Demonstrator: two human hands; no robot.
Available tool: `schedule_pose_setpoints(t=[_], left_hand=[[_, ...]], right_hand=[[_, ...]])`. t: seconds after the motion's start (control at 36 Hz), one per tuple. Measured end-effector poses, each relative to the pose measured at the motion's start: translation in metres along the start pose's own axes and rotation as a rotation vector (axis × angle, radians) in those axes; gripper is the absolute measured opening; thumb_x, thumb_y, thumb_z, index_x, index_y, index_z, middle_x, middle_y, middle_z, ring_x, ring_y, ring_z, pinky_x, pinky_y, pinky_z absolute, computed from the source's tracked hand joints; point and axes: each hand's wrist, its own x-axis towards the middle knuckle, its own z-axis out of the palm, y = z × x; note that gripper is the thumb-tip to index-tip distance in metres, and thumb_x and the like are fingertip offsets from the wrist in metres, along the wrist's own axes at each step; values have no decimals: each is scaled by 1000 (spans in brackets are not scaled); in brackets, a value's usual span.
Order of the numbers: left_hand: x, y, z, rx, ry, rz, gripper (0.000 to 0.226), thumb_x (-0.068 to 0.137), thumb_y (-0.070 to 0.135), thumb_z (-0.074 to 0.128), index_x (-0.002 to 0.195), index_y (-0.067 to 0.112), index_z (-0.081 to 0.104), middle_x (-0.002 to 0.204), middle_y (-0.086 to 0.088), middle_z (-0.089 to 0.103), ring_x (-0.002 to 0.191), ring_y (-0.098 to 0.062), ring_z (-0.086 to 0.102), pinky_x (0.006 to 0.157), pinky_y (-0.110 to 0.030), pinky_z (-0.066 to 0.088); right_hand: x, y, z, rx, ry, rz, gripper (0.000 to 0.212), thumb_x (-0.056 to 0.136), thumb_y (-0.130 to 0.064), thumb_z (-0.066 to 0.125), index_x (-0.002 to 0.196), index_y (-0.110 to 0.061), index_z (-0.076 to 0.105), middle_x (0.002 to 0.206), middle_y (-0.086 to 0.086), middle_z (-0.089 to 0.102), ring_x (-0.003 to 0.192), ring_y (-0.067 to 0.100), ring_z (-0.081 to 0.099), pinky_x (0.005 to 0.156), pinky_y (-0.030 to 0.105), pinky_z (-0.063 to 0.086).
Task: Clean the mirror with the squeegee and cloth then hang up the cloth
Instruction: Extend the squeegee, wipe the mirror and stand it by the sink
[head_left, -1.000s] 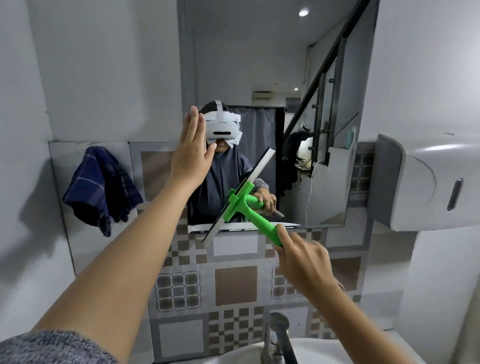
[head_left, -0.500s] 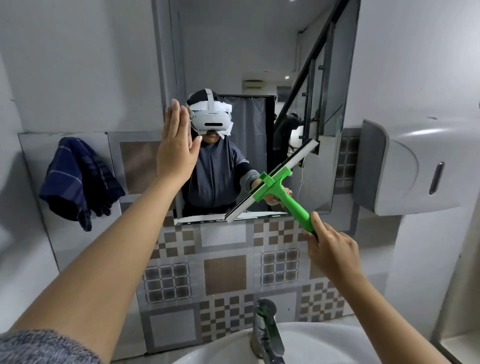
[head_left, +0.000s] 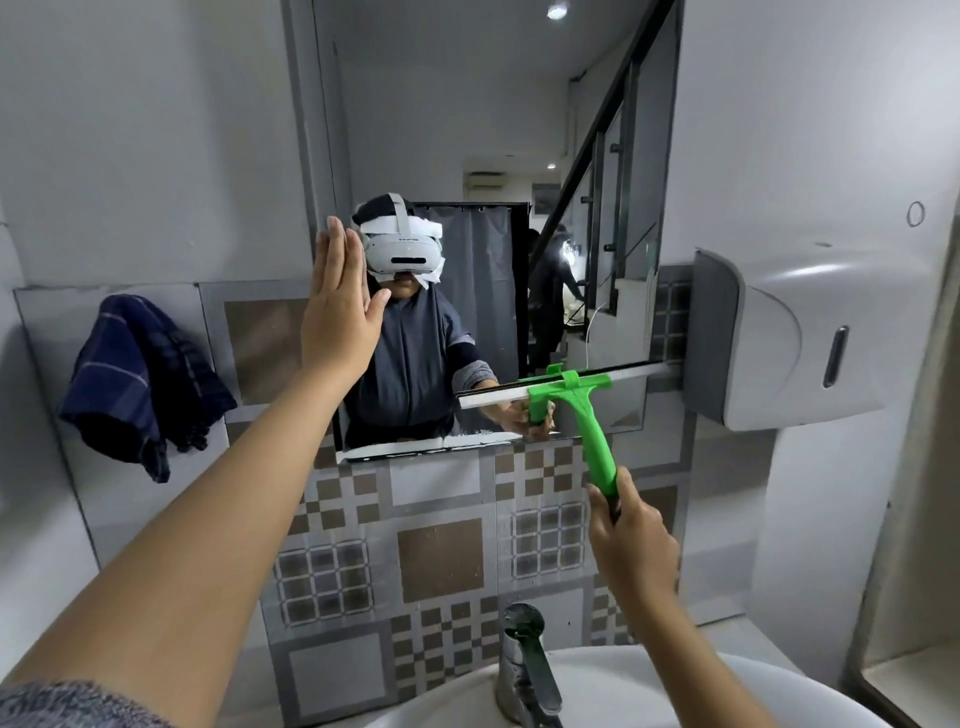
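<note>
The mirror hangs on the wall above the tiles. My right hand grips the handle of a green squeegee; its blade lies almost level against the mirror's lower right part, its right end close to the dispenser. My left hand is flat with straight fingers, pressed on the mirror's left edge. A dark blue checked cloth hangs on the wall at the left, apart from both hands.
A grey paper dispenser juts from the wall right of the mirror. A chrome tap and white basin sit below. Patterned tiles cover the wall under the mirror.
The squeegee has swung from a steep diagonal to nearly level and shifted right along the mirror's lower part. My left hand has stayed on the mirror's left edge.
</note>
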Motion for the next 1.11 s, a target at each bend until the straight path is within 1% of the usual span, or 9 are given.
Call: schedule_pose_setpoints(t=[0.08, 0.19, 0.31, 0.47, 0.61, 0.69, 0.86, 1.0, 1.11], left_hand=[[0, 1, 1, 2, 4, -2, 69, 94, 21, 51, 146, 7, 9, 156, -9, 1, 144, -22, 0, 108, -20, 17], [-1, 1, 1, 7, 9, -7, 69, 94, 21, 51, 146, 7, 9, 156, -9, 1, 144, -23, 0, 108, -18, 10], [0, 1, 0, -6, 3, -8, 69, 94, 20, 50, 146, 7, 8, 156, -9, 0, 144, -23, -1, 109, -18, 8], [0, 2, -1, -18, 0, -7, 68, 94, 20, 50, 146, 7, 8, 156, -8, -1, 144, -23, -1, 108, -19, 10], [0, 2, -1, -28, -6, -9, 68, 94, 20, 50, 146, 5, 10, 156, -11, 0, 144, -25, 0, 113, -26, 14], [0, 3, -1, -32, -4, -10, 67, 94, 19, 50, 146, 4, 10, 156, -11, 1, 144, -25, 0, 112, -25, 14], [0, 3, -2, -29, 10, -5, 67, 94, 20, 50, 146, 4, 12, 156, -11, 2, 144, -25, 0, 107, -18, 8], [-1, 2, -1, -24, 6, -4, 66, 94, 21, 49, 146, 6, 11, 156, -10, 1, 144, -24, -1, 107, -19, 12], [-1, 0, -3, -21, -13, 3, 68, 94, 22, 50, 146, 6, 9, 156, -10, -1, 144, -24, -1, 109, -23, 18]], right_hand=[[-6, -7, 5, 70, 8, 46, 31, 94, -29, 47, 119, -10, 49, 61, 0, 55, 46, 15, 50, 39, 22, 31], [-15, -20, 17, 233, 10, 92, 15, 94, -28, 46, 93, -13, 50, 56, 2, 54, 41, 16, 48, 38, 34, 44], [-24, -34, 25, 381, 28, 140, 18, 94, -26, 47, 80, -14, 48, 54, 3, 51, 41, 15, 42, 40, 32, 40], [-31, -53, 30, 538, 47, 211, 20, 94, -21, 47, 77, -10, 49, 53, 2, 45, 42, 13, 38, 40, 28, 32], [-32, -64, 33, 568, 64, 224, 20, 94, -21, 46, 81, -7, 52, 52, -1, 44, 39, 8, 36, 39, 22, 31], [-33, -68, 32, 611, 52, 236, 20, 95, -20, 46, 80, -7, 51, 52, 0, 44, 38, 7, 35, 37, 20, 31], [-39, -74, 39, 651, 15, 238, 20, 95, -22, 45, 80, -9, 50, 55, 1, 45, 42, 10, 36, 42, 27, 35], [-53, -83, 45, 635, -26, 186, 20, 94, -20, 48, 76, -11, 49, 53, -1, 43, 39, 6, 34, 40, 23, 33], [-68, -90, 54, 544, -61, 109, 18, 93, -24, 48, 79, -14, 49, 53, -1, 44, 41, 9, 35, 40, 27, 34]])
